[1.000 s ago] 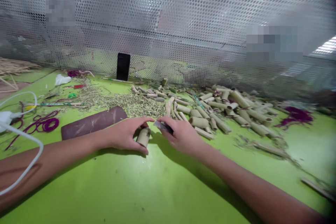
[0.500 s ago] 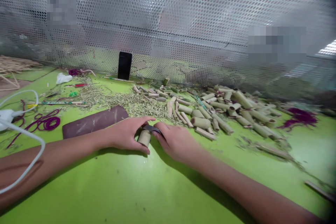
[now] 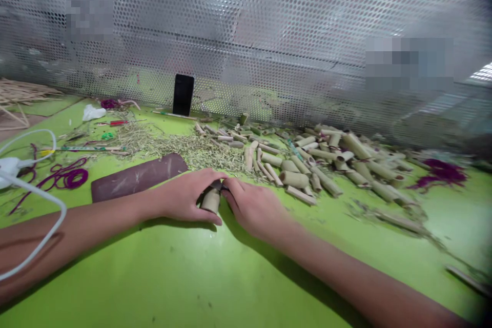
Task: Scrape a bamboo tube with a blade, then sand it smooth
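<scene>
My left hand (image 3: 187,196) is closed round a short bamboo tube (image 3: 211,200), thumb on the near side and fingers over the far side. The tube is close to the green tabletop. My right hand (image 3: 253,207) pinches a dark grey piece of sandpaper (image 3: 216,185), pressed on the upper end of the tube. Most of that piece is hidden by the fingers. Behind my left forearm lies a larger brown sheet (image 3: 140,177) that looks like sandpaper, with pale scuffs on it.
Cut bamboo pieces (image 3: 294,180) are heaped behind and to the right. Shavings (image 3: 192,148) cover the back middle. A phone (image 3: 183,95) leans on the perforated metal screen (image 3: 230,36). A white cable (image 3: 57,230) crosses my left forearm. Purple cord (image 3: 75,178) lies at left.
The sandpaper in my right hand has moved slightly up and round the tube's top, so less of it shows. My left hand keeps its hold on the bamboo tube.
</scene>
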Demonstrator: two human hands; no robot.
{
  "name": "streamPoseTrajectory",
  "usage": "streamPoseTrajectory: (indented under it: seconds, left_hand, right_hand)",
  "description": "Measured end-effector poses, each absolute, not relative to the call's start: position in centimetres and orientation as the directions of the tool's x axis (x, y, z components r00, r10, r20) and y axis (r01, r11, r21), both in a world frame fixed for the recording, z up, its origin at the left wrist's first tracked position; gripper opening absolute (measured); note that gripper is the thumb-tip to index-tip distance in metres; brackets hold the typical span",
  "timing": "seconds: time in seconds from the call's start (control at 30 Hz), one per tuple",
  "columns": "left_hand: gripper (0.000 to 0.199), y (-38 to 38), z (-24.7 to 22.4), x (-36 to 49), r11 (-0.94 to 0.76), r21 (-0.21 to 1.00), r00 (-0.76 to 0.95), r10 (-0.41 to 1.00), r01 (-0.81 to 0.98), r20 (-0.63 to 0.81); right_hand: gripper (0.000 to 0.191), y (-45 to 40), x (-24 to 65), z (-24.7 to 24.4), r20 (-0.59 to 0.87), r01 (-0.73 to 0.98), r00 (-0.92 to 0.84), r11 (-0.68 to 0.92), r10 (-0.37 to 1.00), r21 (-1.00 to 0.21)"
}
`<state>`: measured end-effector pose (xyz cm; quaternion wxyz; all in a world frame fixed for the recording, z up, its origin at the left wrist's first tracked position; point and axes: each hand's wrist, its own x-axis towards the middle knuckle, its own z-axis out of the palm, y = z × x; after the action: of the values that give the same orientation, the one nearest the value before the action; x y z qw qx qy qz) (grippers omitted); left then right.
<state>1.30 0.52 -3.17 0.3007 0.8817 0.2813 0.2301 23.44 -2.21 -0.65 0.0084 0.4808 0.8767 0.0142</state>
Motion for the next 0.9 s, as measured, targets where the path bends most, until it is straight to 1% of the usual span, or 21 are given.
streamPoseTrajectory:
  seconds: [0.1, 0.2, 0.33, 0.47, 0.6, 0.8, 0.9]
  left_hand:
    - [0.083, 0.5, -3.1, 1.3, -0.648, 0.67, 0.721, 0.65, 0.361, 0.24]
    - [0.086, 0.4, -3.0, 1.4, -0.611, 0.691, 0.704, 0.679, 0.386, 0.208]
    - [0.092, 0.5, -2.9, 1.5, -0.583, 0.711, 0.698, 0.692, 0.393, 0.181]
    - [0.092, 0.5, -2.8, 1.6, -0.575, 0.718, 0.7, 0.693, 0.392, 0.173]
    - [0.088, 0.4, -2.6, 1.6, -0.558, 0.726, 0.685, 0.71, 0.402, 0.165]
    - [0.074, 0.3, -2.5, 1.5, -0.531, 0.705, 0.662, 0.74, 0.47, 0.117]
    - [0.073, 0.4, -2.5, 1.5, -0.533, 0.704, 0.664, 0.739, 0.469, 0.117]
  right_hand:
    - [0.033, -2.2, 23.4, -0.8, -0.007, 0.844, -0.534, 0.533, 0.845, 0.064]
    - [0.032, -2.2, 23.2, -0.8, -0.02, 0.848, -0.523, 0.523, 0.852, 0.086]
    - [0.033, -2.3, 23.1, -0.7, -0.024, 0.848, -0.522, 0.522, 0.853, 0.094]
    - [0.034, -2.2, 23.0, -0.7, -0.003, 0.845, -0.528, 0.526, 0.849, 0.092]
    - [0.033, -2.1, 22.9, -0.6, -0.017, 0.847, -0.526, 0.526, 0.85, 0.079]
    - [0.031, -2.1, 22.8, 0.0, -0.074, 0.881, -0.467, 0.471, 0.881, 0.05]
    - [0.031, -2.2, 22.9, 0.3, -0.086, 0.881, -0.463, 0.469, 0.882, 0.059]
